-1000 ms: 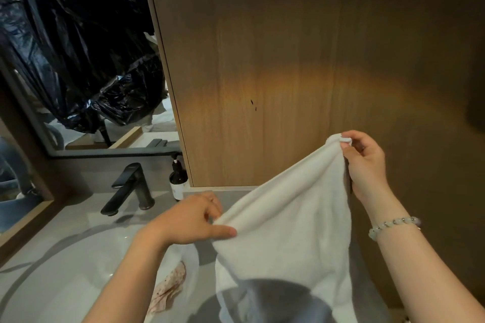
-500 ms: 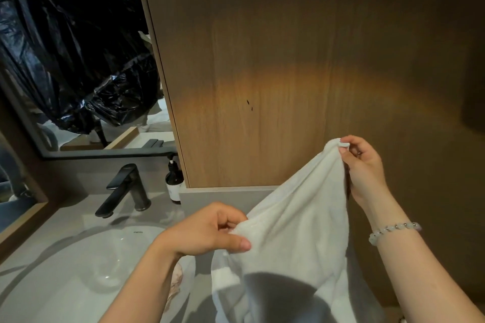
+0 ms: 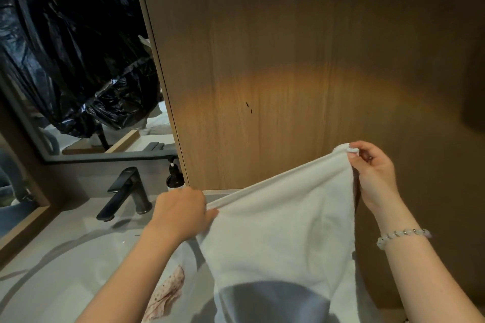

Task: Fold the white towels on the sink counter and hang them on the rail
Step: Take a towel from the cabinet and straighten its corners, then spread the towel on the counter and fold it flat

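**A:** The left hand [image 3: 183,214] has slid left along the hem, fingers curled over a corner of the towel [image 3: 283,231]. The right hand [image 3: 375,173] pinches the other corner, higher and further right.

**B:** So the top edge, slack a second ago, is now taut. It looks ready for a first fold.

**A:** That edge climbs left to right. The towel hangs above the bench [image 3: 76,215], and its length drops near and out of view.
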Tool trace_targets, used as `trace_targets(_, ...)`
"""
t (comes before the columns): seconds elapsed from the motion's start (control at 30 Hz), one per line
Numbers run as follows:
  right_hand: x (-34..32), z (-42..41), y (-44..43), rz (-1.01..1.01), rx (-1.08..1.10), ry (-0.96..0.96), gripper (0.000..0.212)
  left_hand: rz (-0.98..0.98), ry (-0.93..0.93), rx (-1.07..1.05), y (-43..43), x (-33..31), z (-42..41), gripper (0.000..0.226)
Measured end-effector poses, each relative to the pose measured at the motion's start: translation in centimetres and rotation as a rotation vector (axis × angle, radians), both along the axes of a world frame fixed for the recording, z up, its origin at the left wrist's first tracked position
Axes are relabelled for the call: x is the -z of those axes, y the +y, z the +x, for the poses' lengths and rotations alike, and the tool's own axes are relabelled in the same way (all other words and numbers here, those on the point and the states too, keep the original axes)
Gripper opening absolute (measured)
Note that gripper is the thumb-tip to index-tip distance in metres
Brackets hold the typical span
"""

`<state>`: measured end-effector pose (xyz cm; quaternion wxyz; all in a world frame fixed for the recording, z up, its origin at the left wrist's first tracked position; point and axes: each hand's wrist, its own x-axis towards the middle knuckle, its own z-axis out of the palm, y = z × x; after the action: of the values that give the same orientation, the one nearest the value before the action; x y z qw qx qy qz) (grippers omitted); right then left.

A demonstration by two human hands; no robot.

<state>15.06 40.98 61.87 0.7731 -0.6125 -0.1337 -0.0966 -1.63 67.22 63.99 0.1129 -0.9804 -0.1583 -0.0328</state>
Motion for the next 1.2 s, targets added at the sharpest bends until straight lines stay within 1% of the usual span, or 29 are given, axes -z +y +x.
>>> trace_targets(0.07, 0.2, -0.1, 0.1, -0.005, 0.0, -0.006, 0.029, -0.028, 0.021, -0.055, 0.5, 0.7, 0.1, 0.052)
trace_targets(0.13, 0.4, -0.2, 0.1, -0.007, -0.001, 0.001, 0.03, -0.058, 0.033, -0.074, 0.9, 1.1, 0.2, 0.047)
trace_targets(0.2, 0.6, -0.1, -0.2, 0.007, -0.017, 0.017, 0.034, -0.124, -0.02, -0.075, 1.0, 1.2, 0.3, 0.037)
trace_targets(0.23, 0.7, -0.1, -0.4, 0.016, -0.029, 0.026, 0.038, -0.164, -0.062, -0.088, 1.0, 1.1, 0.2, 0.039)
trace_targets(0.3, 1.0, -0.1, -0.8, 0.01, -0.038, 0.044, 0.042, -0.232, -0.147, -0.128, 1.2, 0.9, 0.0, 0.055)
trace_targets(0.4, 1.3, -0.4, -1.3, 0.028, -0.002, 0.056, 0.036, -0.222, -0.202, -0.193, 2.0, 0.7, -0.2, 0.084)
trace_targets(0.43, 1.5, -0.4, -1.5, 0.051, 0.008, 0.06, 0.035, -0.231, -0.206, -0.203, 2.3, 0.7, -0.3, 0.089)
trace_targets(0.47, 1.6, -0.4, -1.6, 0.068, 0.009, 0.065, 0.035, -0.244, -0.213, -0.196, 2.6, 0.9, -0.4, 0.089)
trace_targets(0.53, 1.7, -0.5, -1.9, 0.074, 0.0, 0.075, 0.035, -0.256, -0.228, -0.139, 3.0, 1.4, -0.5, 0.082)
trace_targets(0.6, 1.9, -0.5, -2.1, 0.085, 0.003, 0.084, 0.037, -0.3, -0.285, -0.078, 3.4, 2.0, -0.6, 0.074)
trace_targets(0.63, 2.0, -0.4, -2.3, 0.086, 0.007, 0.088, 0.04, -0.346, -0.332, -0.061, 3.7, 2.2, -0.6, 0.065)
trace_targets(0.7, 2.1, -0.5, -2.5, 0.071, 0.011, 0.098, 0.045, -0.403, -0.414, -0.02, 4.0, 2.5, -0.8, 0.039)
trace_targets(0.73, 2.1, -0.6, -2.6, 0.063, 0.015, 0.1, 0.046, -0.42, -0.428, 0.003, 4.2, 2.5, -0.8, 0.028)
trace_targets(0.77, 2.1, -0.7, -2.7, 0.055, 0.023, 0.1, 0.044, -0.433, -0.421, 0.024, 4.4, 2.5, -0.9, 0.023)
trace_targets(0.83, 2.0, -0.9, -2.8, 0.036, 0.038, 0.103, 0.036, -0.444, -0.37, 0.049, 4.4, 2.5, -1.1, 0.022)
trace_targets(0.9, 1.8, -1.2, -2.9, 0.028, 0.04, 0.102, 0.031, -0.446, -0.302, 0.029, 4.7, 2.4, -1.3, 0.016)
trace_targets(0.97, 1.6, -1.4, -3.1, 0.02, 0.043, 0.084, 0.031, -0.405, -0.231, -0.009, 4.8, 2.5, -1.4, 0.025)
trace_targets(1.03, 1.5, -1.5, -3.3, 0.005, 0.039, 0.071, 0.032, -0.392, -0.195, -0.04, 4.6, 2.6, -1.7, 0.032)
trace_targets(1.1, 1.4, -1.7, -3.4, -0.017, 0.024, 0.063, 0.036, -0.372, -0.189, -0.062, 4.2, 2.8, -2.1, 0.029)
trace_targets(1.17, 1.5, -1.7, -3.7, -0.022, 0.002, 0.044, 0.044, -0.36, -0.214, -0.103, 3.9, 3.0, -2.8, 0.026)
trace_targets(1.2, 1.4, -1.8, -3.8, -0.02, -0.004, 0.038, 0.047, -0.389, -0.252, -0.129, 3.7, 3.0, -3.2, 0.024)
